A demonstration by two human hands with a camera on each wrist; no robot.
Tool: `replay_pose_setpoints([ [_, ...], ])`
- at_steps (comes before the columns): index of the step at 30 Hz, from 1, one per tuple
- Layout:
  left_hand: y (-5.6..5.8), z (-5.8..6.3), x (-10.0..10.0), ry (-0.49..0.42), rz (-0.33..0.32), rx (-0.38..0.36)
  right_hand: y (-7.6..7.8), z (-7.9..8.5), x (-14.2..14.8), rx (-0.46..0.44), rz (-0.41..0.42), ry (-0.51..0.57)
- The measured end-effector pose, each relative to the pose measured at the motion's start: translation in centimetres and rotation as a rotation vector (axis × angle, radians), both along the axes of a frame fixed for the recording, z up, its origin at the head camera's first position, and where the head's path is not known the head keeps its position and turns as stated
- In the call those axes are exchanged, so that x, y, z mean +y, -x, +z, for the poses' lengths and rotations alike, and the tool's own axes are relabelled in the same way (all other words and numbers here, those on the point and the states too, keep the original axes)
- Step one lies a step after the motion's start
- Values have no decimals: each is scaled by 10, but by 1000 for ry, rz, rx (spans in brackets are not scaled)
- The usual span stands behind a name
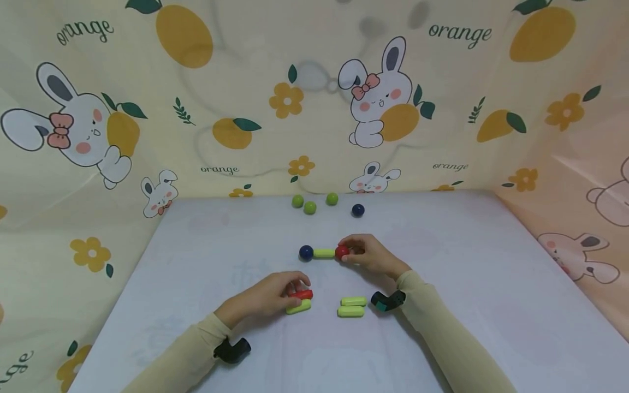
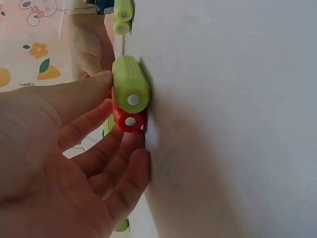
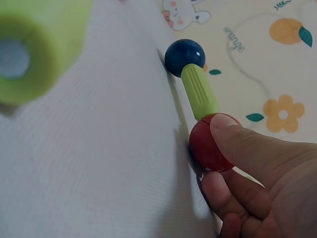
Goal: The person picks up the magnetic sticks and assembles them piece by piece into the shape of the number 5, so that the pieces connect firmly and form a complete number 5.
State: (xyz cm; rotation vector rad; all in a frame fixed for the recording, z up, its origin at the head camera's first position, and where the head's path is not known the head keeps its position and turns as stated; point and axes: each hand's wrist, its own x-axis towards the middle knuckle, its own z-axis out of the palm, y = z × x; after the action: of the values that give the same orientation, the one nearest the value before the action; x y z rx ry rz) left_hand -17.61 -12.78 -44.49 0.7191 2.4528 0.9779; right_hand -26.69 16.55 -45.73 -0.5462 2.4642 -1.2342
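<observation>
My right hand [image 1: 372, 255] pinches a red ball [image 3: 210, 144] between thumb and fingers. The ball meets one end of a yellow-green stick [image 3: 199, 91], whose other end meets a dark blue ball [image 3: 184, 57]; the three form a line low over the table. Nearer and to the left, my left hand [image 1: 267, 295] has its fingers curled about a red stick [image 2: 130, 120]. A second yellow-green stick [image 2: 131, 89] lies alongside the red one, with the left thumb at its upper side. Both sticks show a pale round spot on the end.
Two yellow-green sticks [image 1: 351, 306] lie side by side near the right forearm. At the back of the white table [image 1: 221, 234] are several green balls [image 1: 309, 207] and another dark blue ball [image 1: 357, 210]. A printed cloth [image 1: 314, 109] hangs behind.
</observation>
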Motion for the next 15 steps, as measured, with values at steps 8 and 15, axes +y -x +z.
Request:
replay_pose_setpoints([
  [8,-6,6,1,46,-34,-18,0,1,0,10,6,-1],
  [15,-4,7,-1,29,-48,-8,-2,1,-1,9,3,-2],
])
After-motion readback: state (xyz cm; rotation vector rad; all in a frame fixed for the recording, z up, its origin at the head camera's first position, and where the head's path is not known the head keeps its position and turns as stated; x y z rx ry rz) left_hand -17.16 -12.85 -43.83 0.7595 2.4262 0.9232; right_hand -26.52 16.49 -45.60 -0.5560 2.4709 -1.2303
